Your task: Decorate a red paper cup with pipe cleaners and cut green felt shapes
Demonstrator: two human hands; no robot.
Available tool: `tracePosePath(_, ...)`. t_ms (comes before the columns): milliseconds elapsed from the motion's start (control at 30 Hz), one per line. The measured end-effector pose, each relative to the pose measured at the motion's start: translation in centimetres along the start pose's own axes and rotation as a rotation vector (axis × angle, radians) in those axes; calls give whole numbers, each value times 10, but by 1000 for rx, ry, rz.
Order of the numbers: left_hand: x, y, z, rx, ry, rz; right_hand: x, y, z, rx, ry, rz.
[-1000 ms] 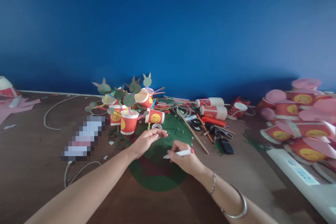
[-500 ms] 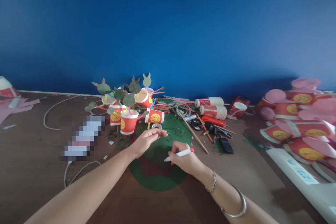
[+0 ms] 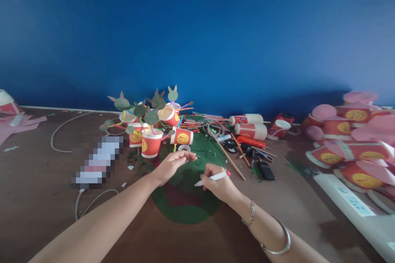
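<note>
My right hand [image 3: 216,180] is closed around a white marker [image 3: 217,176] with a red end, its tip pointing down-left over the dark green paper [image 3: 188,215]. To the left, my left hand [image 3: 175,165] rests at the edge of that green paper, fingers stretched out and holding nothing visible. A dark reddish piece [image 3: 182,197] shows on the green paper. Just behind my left hand sit a tape roll [image 3: 184,148] and a red cup lying on its side [image 3: 182,136]. An upright red cup [image 3: 151,146] with a green paper head stands left of them.
A phone [image 3: 98,160] with a cable lies at left. Behind at right are stacked cups [image 3: 251,130], wooden sticks [image 3: 228,156], scissors [image 3: 231,146] and a black case [image 3: 266,171]. Pink paper cup figures [image 3: 336,127] and a power strip [image 3: 348,197] are far right.
My right hand has shifted slightly up and right with the marker. My left hand has stayed in place.
</note>
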State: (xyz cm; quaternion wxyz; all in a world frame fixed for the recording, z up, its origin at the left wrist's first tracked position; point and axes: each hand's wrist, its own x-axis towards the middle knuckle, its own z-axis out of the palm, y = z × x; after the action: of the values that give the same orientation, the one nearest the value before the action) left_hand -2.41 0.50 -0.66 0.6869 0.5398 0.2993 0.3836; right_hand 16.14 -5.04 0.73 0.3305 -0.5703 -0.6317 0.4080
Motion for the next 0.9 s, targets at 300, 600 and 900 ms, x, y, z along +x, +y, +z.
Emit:
tracePosePath(300,0,0,0,5,-3,-2,0,3,3,-62,-5,-42)
tracePosePath(600,0,0,0,-2,0,0,0,1,3,-58,29,-27)
tracePosePath(900,-1,2,0,3,3,-6,0,0,2,-55,17,-24)
